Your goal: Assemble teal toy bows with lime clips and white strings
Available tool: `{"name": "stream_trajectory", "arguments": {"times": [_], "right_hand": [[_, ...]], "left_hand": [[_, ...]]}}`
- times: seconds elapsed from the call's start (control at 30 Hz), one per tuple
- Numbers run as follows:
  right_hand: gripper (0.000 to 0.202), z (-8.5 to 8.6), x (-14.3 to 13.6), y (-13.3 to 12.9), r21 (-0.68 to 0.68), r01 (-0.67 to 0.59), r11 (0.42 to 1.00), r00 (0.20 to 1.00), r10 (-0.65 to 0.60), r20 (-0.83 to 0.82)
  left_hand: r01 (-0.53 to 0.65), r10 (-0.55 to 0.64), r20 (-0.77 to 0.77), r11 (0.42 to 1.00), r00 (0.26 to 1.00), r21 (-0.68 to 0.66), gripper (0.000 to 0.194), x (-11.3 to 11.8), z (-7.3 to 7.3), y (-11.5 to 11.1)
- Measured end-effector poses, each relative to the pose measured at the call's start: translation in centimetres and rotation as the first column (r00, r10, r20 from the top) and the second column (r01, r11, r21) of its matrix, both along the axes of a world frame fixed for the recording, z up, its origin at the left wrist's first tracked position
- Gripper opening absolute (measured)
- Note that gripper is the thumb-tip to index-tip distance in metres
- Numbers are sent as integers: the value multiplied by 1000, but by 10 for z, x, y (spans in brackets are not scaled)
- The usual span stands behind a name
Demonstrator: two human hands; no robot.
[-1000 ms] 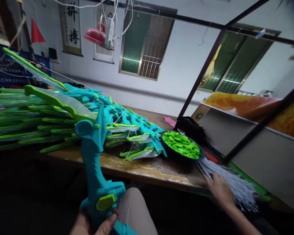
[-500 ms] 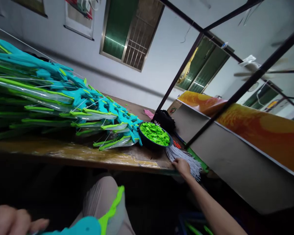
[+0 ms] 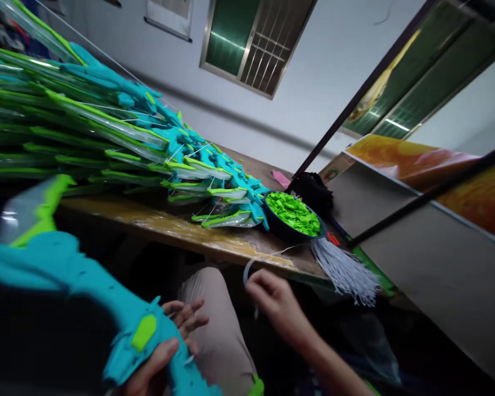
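Observation:
My left hand (image 3: pixel 150 367) is wrapped round the grip of a turquoise toy bow (image 3: pixel 94 283), thumb on the near side and fingertips showing beyond it. A bright green and clear limb tip (image 3: pixel 37 212) sticks up at the bow's far left end. To the right, over my knee, my right hand (image 3: pixel 278 308) pinches a white string (image 3: pixel 247 269), which loops up and trails toward the table edge. Beyond that hand a bundle of pale strings (image 3: pixel 344 269) hangs over the table's corner. The lower end of the bow runs out of the picture.
Stacked toy bows (image 3: pixel 148 137) cover the left of the table (image 3: pixel 181 234). Beside them is a dark bowl (image 3: pixel 286 234) of green plastic pieces (image 3: pixel 295 214). Orange-handled scissors (image 3: pixel 333 238) and a black bag (image 3: pixel 313 190) lie behind. A dark metal post (image 3: pixel 363 91) rises at the right.
My right hand has come away from the string bundle toward me with one string. My left hand has brought the bow up and right into fuller view. The camera view has shifted left.

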State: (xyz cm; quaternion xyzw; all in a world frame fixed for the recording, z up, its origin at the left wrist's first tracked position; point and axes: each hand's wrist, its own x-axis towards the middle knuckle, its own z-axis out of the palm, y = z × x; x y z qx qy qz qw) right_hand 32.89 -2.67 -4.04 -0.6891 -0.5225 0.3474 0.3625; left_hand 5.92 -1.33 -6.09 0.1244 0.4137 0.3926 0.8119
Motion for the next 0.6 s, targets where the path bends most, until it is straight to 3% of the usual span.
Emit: {"name": "stream_trajectory", "arguments": {"times": [0.03, 0.1, 0.17, 0.23, 0.27, 0.33, 0.4, 0.43, 0.53, 0.6], "right_hand": [[27, 4, -34, -6, 37, -160, 986, 982, 163, -95], [19, 7, -85, -18, 163, -418, 894, 877, 444, -185], [17, 6, -110, -27, 220, -572, 790, 766, 611, -201], [22, 3, -112, -28, 149, -662, 735, 677, 671, -303], [28, 1, -109, -25, 77, -666, 742, 663, 635, -397], [45, -4, -102, -13, -90, -584, 807, 714, 457, -530], [63, -15, -102, 4, -208, -431, 878, 774, 240, -587], [69, -22, -104, 15, -243, -382, 891, 765, 158, -624], [82, -48, -122, 47, -323, -388, 863, 638, -1, -770], [84, -60, -137, 70, -359, -406, 840, 588, -61, -807]], "left_hand": [[28, -28, 16, 1000, 999, -13, 59, 2, -4, 0], [53, -54, -27, 998, 998, -32, 55, 3, -13, 2], [39, -40, -104, 999, 994, -14, 48, 2, -18, 5], [-21, 23, -131, 1000, 991, 16, 43, -2, -18, 9], [-50, 53, -121, 998, 991, 25, 42, -4, -17, 10], [-86, 89, -89, 995, 992, 46, 37, -8, -14, 12], [-38, 45, -76, 995, 996, 92, 32, -10, -10, 12], [9, -1, -78, 994, 997, 106, 31, -11, -8, 12], [122, -116, -54, 983, 992, 137, 30, -13, -4, 11], [139, -139, -13, 972, 990, 188, 29, -13, -2, 12]]}}
